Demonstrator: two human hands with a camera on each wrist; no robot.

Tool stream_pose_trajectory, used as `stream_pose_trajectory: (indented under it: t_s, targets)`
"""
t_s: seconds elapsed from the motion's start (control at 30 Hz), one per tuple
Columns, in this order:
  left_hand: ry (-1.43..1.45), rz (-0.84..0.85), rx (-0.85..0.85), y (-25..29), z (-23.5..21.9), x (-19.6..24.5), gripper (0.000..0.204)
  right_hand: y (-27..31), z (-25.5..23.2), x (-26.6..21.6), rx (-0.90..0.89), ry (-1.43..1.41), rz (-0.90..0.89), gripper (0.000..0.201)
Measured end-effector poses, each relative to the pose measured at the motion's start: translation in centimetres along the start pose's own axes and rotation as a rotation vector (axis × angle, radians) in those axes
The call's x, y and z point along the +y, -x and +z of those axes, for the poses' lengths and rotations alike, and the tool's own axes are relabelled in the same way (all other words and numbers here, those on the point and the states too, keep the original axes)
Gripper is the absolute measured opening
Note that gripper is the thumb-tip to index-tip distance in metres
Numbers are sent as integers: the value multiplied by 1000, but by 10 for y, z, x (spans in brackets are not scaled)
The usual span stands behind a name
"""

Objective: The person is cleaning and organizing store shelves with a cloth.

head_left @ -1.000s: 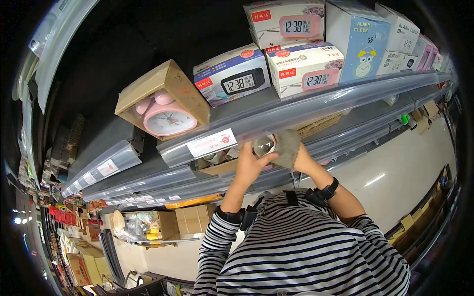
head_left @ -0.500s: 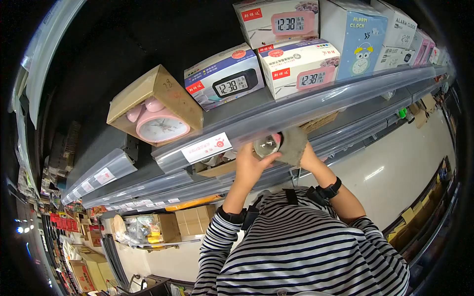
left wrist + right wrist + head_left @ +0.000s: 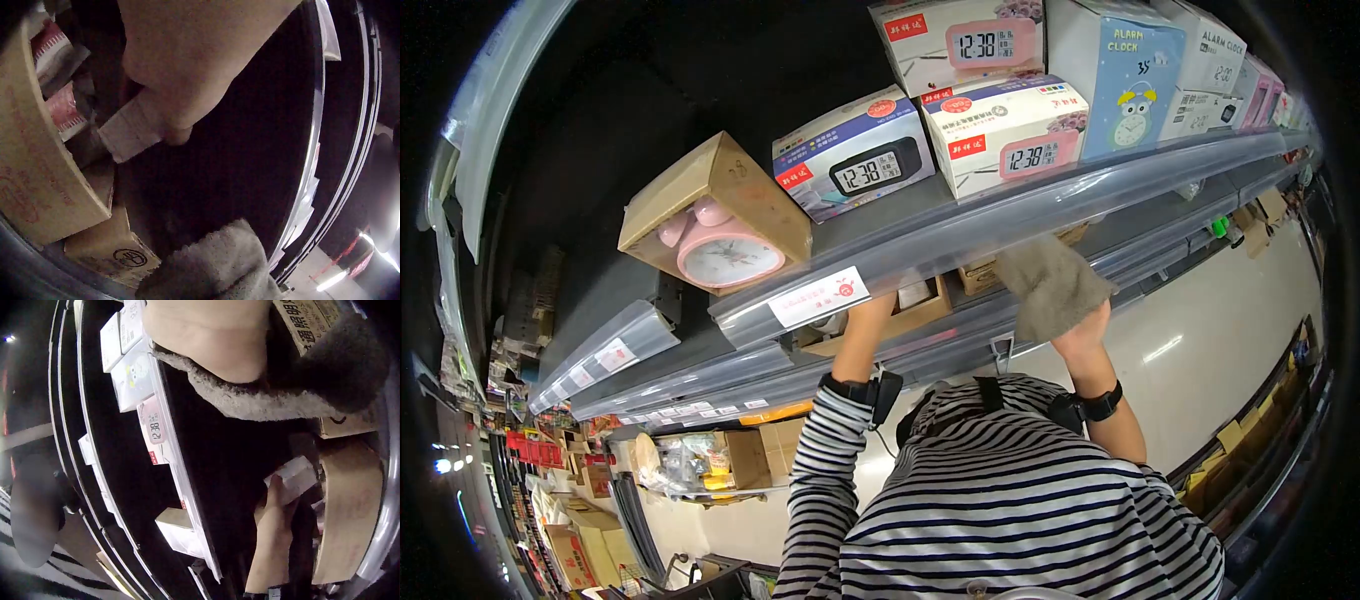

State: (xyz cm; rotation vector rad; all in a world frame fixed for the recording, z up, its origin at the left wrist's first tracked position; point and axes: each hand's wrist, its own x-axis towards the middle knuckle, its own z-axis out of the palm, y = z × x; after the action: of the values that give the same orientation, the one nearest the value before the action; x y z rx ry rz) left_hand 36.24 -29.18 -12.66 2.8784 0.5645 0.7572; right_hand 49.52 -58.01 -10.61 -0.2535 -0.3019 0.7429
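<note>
My left hand (image 3: 872,312) reaches under the upper shelf's edge, which hides its fingers in the head view. In the left wrist view, that hand (image 3: 181,62) grips a small pale carton (image 3: 131,128) beside an open cardboard box (image 3: 44,156). Red-and-white packets (image 3: 64,112) lie inside the box. The right wrist view shows the same pale carton (image 3: 295,479) at the left fingertips. My right hand (image 3: 1085,332) holds a fuzzy grey cloth (image 3: 1050,285), which hangs out over the shelf front, apart from the left hand.
On the upper shelf stand a boxed pink alarm clock (image 3: 725,255), digital clock cartons (image 3: 855,160) and a blue alarm clock box (image 3: 1135,90). A clear plastic price rail (image 3: 1000,220) runs along its front edge. Further shelf rails lie below. Another cardboard box (image 3: 115,244) sits beside the open one.
Both hands held a round clear glass object against the cloth; it is now out of sight. My left hand has gone under the shelf, while the right has moved right with the cloth.
</note>
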Motion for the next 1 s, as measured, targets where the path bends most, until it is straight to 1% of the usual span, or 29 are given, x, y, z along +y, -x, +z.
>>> stream_pose_trajectory:
  t_s: [0.03,0.07,0.2,0.3,0.33,0.37,0.4,0.47,0.5,0.53,0.57,0.6,0.63,0.67,0.7,0.77,0.8,0.87,0.9,0.93,0.97,1.0]
  targets:
    - [-61,65,18,-5,10,-3,34,4,-4,-1,27,-2,22,58]
    - [-68,85,27,-9,19,-4,34,7,-7,-2,57,-4,42,58]
    - [-24,112,39,-24,48,0,33,16,-12,-6,64,-5,52,59]
    - [23,112,46,-29,62,2,32,20,-13,-5,-32,-18,58,51]
    - [38,106,42,-29,64,2,32,19,-11,-3,15,45,26,50]
    - [55,98,40,-28,65,1,32,18,-8,-2,59,108,-6,49]
    - [73,87,37,-26,66,0,32,16,-5,-4,57,110,1,49]
    - [113,59,31,-20,64,0,31,16,10,-10,-17,-241,103,47]
    - [113,60,34,-18,63,-1,31,19,-1,-10,-13,-240,111,47]
    - [88,76,45,-14,59,0,31,22,-19,-11,54,-94,58,49]
    - [-25,142,68,-12,43,7,29,23,-25,-10,116,51,6,52]
    - [-30,137,67,-11,28,17,29,25,-30,-9,115,48,13,52]
    - [9,19,-20,-9,6,35,29,26,-29,-7,152,-24,37,52]
    - [50,-100,-107,-6,-5,44,30,28,-29,-6,190,-95,62,52]
    - [49,-106,-108,-1,-3,42,30,27,-31,-4,191,-95,67,52]
    - [13,-143,-232,9,7,34,29,24,-35,2,267,-86,99,52]
    - [14,-150,-231,12,11,29,29,24,-36,3,267,-84,105,52]
    - [3,-78,-301,14,19,18,36,25,-36,3,56,-202,203,52]
    - [4,-84,-299,13,24,14,36,25,-40,3,55,-199,208,52]
    - [27,-118,-334,10,27,12,44,25,-46,4,-60,116,178,51]
    - [52,-153,-368,7,31,11,54,26,-52,5,-119,276,169,51]
    - [56,-159,-366,5,34,9,54,27,-58,6,-178,435,152,51]
